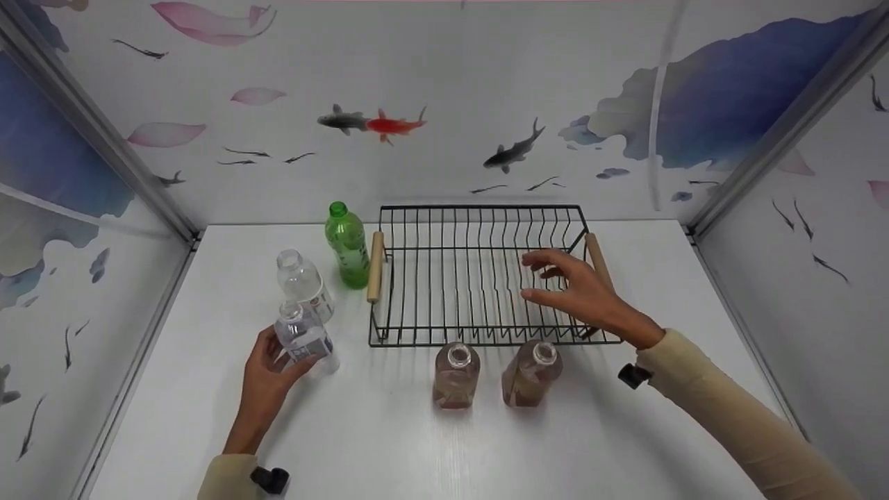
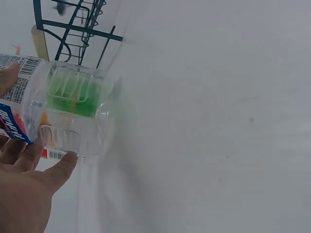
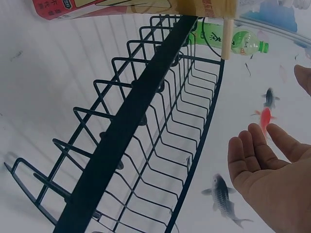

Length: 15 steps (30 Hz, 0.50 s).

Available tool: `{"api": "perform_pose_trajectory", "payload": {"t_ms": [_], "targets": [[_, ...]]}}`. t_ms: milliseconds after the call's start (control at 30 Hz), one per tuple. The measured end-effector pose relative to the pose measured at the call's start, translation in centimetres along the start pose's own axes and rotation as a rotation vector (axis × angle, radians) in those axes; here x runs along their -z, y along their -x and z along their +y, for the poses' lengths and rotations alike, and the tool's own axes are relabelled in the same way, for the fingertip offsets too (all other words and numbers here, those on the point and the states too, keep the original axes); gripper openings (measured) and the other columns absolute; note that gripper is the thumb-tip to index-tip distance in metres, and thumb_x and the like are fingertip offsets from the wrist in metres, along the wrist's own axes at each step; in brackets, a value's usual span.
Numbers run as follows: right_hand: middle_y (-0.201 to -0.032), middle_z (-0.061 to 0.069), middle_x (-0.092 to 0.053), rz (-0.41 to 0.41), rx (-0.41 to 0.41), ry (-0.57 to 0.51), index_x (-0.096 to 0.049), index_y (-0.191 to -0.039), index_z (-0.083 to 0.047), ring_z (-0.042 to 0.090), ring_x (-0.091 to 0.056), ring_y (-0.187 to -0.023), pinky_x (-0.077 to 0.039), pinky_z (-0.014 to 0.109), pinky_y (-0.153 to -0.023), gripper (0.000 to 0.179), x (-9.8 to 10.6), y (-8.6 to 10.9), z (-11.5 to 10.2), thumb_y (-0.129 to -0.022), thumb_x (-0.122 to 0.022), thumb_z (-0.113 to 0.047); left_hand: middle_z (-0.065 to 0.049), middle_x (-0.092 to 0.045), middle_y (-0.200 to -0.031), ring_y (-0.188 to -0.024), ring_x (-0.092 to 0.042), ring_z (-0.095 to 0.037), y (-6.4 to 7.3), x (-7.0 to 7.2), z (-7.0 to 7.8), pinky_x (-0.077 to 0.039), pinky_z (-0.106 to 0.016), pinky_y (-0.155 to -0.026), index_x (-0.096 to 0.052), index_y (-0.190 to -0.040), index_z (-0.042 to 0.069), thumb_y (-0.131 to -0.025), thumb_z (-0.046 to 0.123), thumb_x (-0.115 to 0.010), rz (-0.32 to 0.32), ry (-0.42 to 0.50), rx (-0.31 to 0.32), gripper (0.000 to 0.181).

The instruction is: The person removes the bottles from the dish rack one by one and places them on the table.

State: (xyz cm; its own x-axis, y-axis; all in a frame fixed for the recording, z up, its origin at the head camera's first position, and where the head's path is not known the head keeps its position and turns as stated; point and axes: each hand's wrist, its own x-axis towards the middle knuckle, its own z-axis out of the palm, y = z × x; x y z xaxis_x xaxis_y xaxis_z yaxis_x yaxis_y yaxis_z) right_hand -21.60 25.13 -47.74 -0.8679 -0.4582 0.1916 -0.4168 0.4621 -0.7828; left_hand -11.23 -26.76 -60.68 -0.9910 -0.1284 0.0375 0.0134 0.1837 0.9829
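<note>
My left hand point(image 1: 267, 378) grips a clear plastic bottle point(image 1: 305, 340) around its lower body, thumb on the near side. In the left wrist view that bottle point(image 2: 68, 126) shows a printed label with a barcode, and green shows through its ribbed base. A second clear bottle point(image 1: 300, 278) stands right behind it, overlapped by it in the head view. My right hand point(image 1: 580, 295) hovers over the right part of the black wire rack point(image 1: 479, 206), fingers spread from the thumb and holding nothing. The rack has a wooden handle point(image 1: 376, 267) at each end.
A green bottle point(image 1: 349, 250) stands upright beside the rack's left handle. Two bottles of brownish liquid, one left point(image 1: 456, 378) and one right point(image 1: 531, 375), stand before the rack's front rail. Printed walls enclose the white table point(image 1: 389, 444) at the back and sides.
</note>
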Motion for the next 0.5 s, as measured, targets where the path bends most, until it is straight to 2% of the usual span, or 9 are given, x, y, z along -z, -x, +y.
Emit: {"api": "perform_pose_trajectory", "payload": {"t_ms": [200,333,433,500], "targets": [[-0.146,0.018,-0.065,0.009,0.002,-0.024,-0.064,-0.148,-0.003,0.036,-0.062,-0.132,-0.052,0.055,-0.112,0.054,-0.1,0.3,0.2,-0.099,-0.085,-0.011,-0.009,-0.044,-0.17,-0.164,-0.035,-0.029,-0.1,0.2,-0.3,-0.036,-0.027,-0.127,-0.037,-0.165,0.008,-0.096,0.01,-0.088,-0.007,-0.041,0.024,0.086],[-0.147,0.017,-0.065,0.001,-0.009,-0.026,-0.064,-0.148,-0.003,0.037,-0.061,-0.133,-0.051,0.055,-0.114,0.055,-0.2,0.0,0.1,-0.099,-0.085,-0.014,-0.011,-0.036,-0.175,-0.166,-0.03,-0.031,0.3,0.3,-0.4,-0.032,-0.037,-0.131,-0.031,-0.17,0.009,-0.097,0.015,-0.088,-0.01,-0.066,0.04,0.093],[-0.147,0.015,-0.065,-0.003,-0.017,-0.015,-0.064,-0.149,-0.004,0.036,-0.061,-0.134,-0.051,0.055,-0.114,0.055,-0.2,-0.2,0.1,-0.099,-0.085,-0.016,-0.013,-0.032,-0.177,-0.167,-0.026,-0.034,1.0,0.3,-0.4,-0.03,-0.046,-0.133,-0.025,-0.173,0.009,-0.098,0.022,-0.088,0.016,-0.111,0.054,0.1],[-0.147,0.015,-0.066,-0.006,-0.016,-0.008,-0.064,-0.149,-0.004,0.035,-0.062,-0.133,-0.051,0.055,-0.114,0.056,-0.2,-0.3,0.2,-0.099,-0.085,-0.016,-0.015,-0.032,-0.176,-0.166,-0.027,-0.036,1.7,0.2,-0.2,-0.031,-0.05,-0.133,-0.023,-0.173,0.008,-0.098,0.028,-0.088,0.055,-0.152,0.067,0.101]]}}
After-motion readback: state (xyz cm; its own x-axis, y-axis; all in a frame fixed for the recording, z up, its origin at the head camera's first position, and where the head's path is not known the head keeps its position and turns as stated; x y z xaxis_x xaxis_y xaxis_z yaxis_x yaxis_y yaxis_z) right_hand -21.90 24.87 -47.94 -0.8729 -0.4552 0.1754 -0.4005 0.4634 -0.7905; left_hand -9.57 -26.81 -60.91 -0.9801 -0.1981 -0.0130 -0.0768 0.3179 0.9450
